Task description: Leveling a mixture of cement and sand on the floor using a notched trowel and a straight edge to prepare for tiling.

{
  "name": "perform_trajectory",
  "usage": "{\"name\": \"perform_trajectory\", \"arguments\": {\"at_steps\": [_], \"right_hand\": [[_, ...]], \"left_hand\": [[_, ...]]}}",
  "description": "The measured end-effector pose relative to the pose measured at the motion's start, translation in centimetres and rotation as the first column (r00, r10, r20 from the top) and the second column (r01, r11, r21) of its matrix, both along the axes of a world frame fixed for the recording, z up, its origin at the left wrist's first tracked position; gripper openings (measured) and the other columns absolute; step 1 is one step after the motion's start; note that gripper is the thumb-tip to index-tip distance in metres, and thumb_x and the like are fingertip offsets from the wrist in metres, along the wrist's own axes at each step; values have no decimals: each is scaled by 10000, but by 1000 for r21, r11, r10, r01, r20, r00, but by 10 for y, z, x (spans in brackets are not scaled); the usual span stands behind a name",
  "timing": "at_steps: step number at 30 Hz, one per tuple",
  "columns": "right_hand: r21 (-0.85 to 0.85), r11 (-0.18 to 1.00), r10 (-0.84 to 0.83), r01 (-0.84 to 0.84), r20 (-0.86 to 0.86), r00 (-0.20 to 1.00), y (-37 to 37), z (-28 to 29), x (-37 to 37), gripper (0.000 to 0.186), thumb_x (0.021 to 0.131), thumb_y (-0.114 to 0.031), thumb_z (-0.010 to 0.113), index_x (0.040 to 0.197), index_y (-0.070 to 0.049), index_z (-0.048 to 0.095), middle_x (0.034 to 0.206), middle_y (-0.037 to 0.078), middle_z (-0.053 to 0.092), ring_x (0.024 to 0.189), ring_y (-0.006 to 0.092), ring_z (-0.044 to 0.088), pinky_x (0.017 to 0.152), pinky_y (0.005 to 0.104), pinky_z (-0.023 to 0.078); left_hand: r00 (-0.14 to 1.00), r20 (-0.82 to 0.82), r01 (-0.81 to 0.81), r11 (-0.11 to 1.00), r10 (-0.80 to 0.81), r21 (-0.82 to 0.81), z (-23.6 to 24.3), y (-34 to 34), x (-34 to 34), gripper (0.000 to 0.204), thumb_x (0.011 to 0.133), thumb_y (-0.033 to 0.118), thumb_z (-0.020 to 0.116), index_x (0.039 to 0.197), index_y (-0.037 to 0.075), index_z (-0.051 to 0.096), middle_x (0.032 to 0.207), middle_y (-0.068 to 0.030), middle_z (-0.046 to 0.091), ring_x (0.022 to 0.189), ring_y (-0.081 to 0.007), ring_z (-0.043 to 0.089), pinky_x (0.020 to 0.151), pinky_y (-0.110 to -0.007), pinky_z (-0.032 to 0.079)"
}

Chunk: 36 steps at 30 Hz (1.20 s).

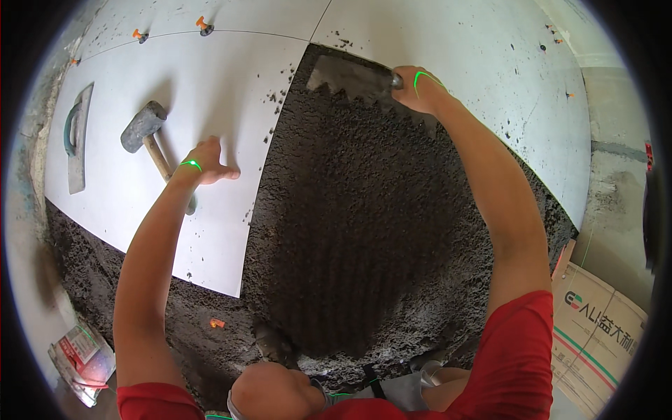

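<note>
My right hand (418,89) is wrapped round the handle of a notched trowel (353,77). The trowel's blade lies at the far end of a dark, grainy mortar bed (350,203), its toothed edge toward me. Faint ridges run through the mortar nearer my knees. My left hand (210,162) is propped on a white tile (238,84) left of the bed, fingers spread and holding nothing. Close beside that hand, a rubber mallet (143,126) rests on the tile, its wooden handle passing partly behind my wrist. Farther left lies a flat trowel (78,150) with a green handle.
Orange tile-levelling clips (204,26) stand along the far tile joint. Another white tile (490,84) borders the bed at the far right. A cardboard box (595,329) sits at the right, and a bucket-like container (84,357) at the lower left. An orange piece (217,323) lies in the near mortar.
</note>
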State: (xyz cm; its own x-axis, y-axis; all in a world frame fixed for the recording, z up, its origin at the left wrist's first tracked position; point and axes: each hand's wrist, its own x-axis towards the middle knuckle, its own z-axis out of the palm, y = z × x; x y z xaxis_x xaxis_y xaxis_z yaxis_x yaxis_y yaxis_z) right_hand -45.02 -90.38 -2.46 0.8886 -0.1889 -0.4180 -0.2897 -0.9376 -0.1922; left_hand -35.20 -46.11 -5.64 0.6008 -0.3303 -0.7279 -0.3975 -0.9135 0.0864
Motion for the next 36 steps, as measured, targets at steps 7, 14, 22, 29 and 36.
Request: {"name": "perform_trajectory", "arguments": {"at_steps": [7, 14, 22, 29, 36], "right_hand": [[177, 978, 131, -112, -97, 987, 67, 4, -77, 228, 865, -130, 648, 1075, -63, 707, 1026, 216, 744, 1000, 446, 708, 877, 510, 579], [157, 969, 208, -188, -125, 970, 133, 45, -183, 232, 843, -172, 652, 1062, -94, 650, 850, 196, 717, 853, 401, 725, 729, 530, 588], [-118, 988, 111, -104, 55, 992, 29, 34, 9, 249, 871, -148, 668, 1110, -76, 665, 926, 185, 741, 940, 394, 719, 837, 518, 580], [-139, 981, 148, -137, 77, 986, 13, -2, 44, 340, 875, -159, 694, 1203, -66, 688, 1023, 182, 749, 1031, 391, 706, 910, 484, 569], [123, 983, 147, -133, -116, 982, 61, -1, -4, 227, 871, -85, 726, 1080, -23, 664, 947, 191, 730, 940, 421, 701, 847, 497, 567]], "left_hand": [[1000, 14, 14, 998, -14, -60, -4, 11, 10, 923, 735, 440, 892, 1352, -130, 509, 1378, -311, 583, 1315, -425, 561, 1111, -446, 476], [999, 23, 38, 997, -37, -65, 0, 10, 9, 946, 744, 440, 889, 1377, -147, 501, 1374, -299, 595, 1328, -429, 550, 1117, -437, 474], [1000, -11, 18, 998, -19, -59, -5, 9, 10, 848, 740, 424, 896, 1291, -134, 575, 1372, -268, 593, 1363, -407, 514, 1116, -439, 477], [999, -36, 30, 999, -31, -38, -9, 10, 14, 939, 739, 457, 897, 1352, -137, 505, 1371, -283, 593, 1325, -425, 546, 1113, -448, 473], [996, -48, 76, 997, -77, -6, -2, 3, 10, 906, 755, 470, 887, 1338, -133, 544, 1372, -282, 593, 1329, -421, 548, 1106, -449, 475]]}}
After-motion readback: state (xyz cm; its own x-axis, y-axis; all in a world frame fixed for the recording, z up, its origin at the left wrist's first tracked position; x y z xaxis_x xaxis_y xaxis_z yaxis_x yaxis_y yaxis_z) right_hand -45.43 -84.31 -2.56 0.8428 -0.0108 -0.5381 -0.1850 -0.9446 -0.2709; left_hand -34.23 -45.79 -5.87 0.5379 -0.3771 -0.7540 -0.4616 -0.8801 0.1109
